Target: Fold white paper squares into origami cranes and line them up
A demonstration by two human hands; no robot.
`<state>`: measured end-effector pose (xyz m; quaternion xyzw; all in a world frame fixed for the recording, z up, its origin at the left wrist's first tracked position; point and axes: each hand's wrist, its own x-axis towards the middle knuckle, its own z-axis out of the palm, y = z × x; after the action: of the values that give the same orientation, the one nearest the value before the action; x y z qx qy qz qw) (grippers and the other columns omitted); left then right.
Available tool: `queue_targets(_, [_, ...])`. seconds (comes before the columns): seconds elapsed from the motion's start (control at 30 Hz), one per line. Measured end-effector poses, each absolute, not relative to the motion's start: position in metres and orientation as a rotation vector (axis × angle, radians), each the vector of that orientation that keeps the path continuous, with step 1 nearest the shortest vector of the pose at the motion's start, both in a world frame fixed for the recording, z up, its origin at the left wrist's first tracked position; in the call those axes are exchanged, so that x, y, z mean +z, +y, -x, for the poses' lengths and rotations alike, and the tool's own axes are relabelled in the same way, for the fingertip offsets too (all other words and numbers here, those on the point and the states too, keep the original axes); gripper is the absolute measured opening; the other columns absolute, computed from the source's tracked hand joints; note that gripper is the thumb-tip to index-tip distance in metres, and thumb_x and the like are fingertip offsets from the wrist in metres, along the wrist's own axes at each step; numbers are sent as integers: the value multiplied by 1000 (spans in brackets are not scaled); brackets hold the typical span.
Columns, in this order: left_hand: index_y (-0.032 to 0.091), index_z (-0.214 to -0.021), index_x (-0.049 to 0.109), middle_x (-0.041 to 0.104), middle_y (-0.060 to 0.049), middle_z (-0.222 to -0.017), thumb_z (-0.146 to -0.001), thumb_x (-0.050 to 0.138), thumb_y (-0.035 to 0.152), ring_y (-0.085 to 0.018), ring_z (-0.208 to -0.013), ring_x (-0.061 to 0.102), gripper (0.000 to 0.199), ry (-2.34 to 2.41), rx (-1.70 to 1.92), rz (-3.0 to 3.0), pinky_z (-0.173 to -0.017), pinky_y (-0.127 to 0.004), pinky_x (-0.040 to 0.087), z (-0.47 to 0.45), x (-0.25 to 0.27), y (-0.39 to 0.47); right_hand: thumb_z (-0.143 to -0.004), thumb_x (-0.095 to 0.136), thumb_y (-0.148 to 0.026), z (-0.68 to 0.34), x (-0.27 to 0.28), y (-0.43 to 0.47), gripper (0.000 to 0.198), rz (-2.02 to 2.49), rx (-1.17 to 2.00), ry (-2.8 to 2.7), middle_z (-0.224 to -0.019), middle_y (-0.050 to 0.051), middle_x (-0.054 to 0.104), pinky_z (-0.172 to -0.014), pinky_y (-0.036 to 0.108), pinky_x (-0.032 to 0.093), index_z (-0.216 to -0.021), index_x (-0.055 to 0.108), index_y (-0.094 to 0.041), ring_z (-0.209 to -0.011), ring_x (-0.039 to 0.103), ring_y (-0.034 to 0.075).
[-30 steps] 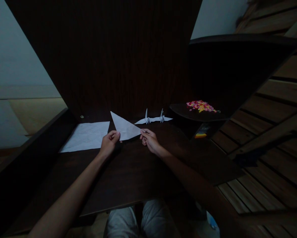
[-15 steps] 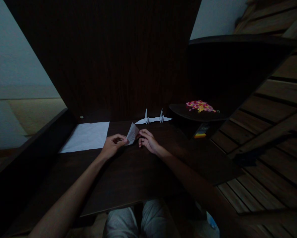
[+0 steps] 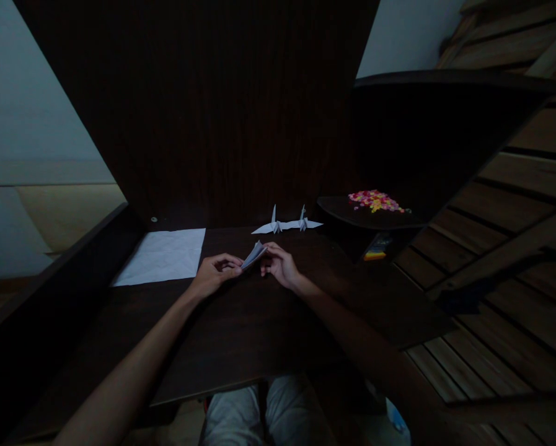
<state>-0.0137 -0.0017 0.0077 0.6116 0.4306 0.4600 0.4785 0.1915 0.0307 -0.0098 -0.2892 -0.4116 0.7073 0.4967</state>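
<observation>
A small piece of folded white paper [image 3: 254, 254] is held between my two hands, tilted above the dark desk. My left hand [image 3: 217, 271] pinches its lower left corner between thumb and fingers. On the other side, my right hand [image 3: 279, 264] grips the upper right edge with thumb and forefinger, the remaining fingers curled. Just beyond the hands stand two white paper cranes [image 3: 276, 227] [image 3: 302, 224], side by side against the back panel. To the left a flat, creased white sheet [image 3: 161, 255] lies on the desk.
A corner shelf [image 3: 352, 214] at the right carries a pile of small pink, red and yellow pieces [image 3: 375, 200]. Beneath it a yellow-edged item [image 3: 375, 254] is tucked. The desk's dark side wall [image 3: 73, 266] rises at left, and wooden slats [image 3: 514, 241] fill the right.
The folded paper has turned from showing a broad face to a narrow, nearly edge-on view with its layers showing. Both hands keep their hold, shifting only slightly.
</observation>
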Motion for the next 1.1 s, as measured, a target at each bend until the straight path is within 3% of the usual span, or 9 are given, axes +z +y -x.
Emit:
queue_targets(0.3, [20,-76,71,68,-4,-70,-64,75,46,-20,-67,61,29,1209,1203,-1547,-63,-31,49,15,10,0,-61,51,-23,-192,-13,34,30,738,1638,-1008,-71,-2,58,-40,25,44,-91,53,-24,-54,52,15])
queue_targets(0.7, [18,-73,57,58,2,-67,-66,73,50,-14,-65,57,36,1185,1462,-1348,-65,-26,46,19,4,6,-56,63,-10,-184,-13,33,57,814,1504,-917,-84,-3,70,-60,28,52,-108,48,-28,-76,65,19])
queue_targets(0.77, [18,-73,54,58,2,-69,-64,74,49,-13,-65,58,37,1125,1482,-1269,-66,-26,48,18,3,7,-57,64,-11,-183,-13,33,52,807,1522,-934,-85,-2,70,-63,29,53,-105,51,-27,-80,67,21])
queue_targets(0.93, [19,-83,51,63,2,-74,-59,80,41,-15,-70,63,44,1084,1516,-1105,-69,-31,53,13,2,7,-56,67,-14,-183,-19,32,23,814,1537,-1060,-78,2,72,-70,31,54,-77,63,-19,-79,67,22])
queue_targets(1.1, [18,-81,54,65,-1,-74,-58,81,38,-16,-69,63,41,1281,1532,-1163,-70,-34,54,12,4,4,-52,71,-15,-182,-25,33,18,849,1493,-1130,-72,0,72,-71,32,52,-68,64,-18,-76,66,21])
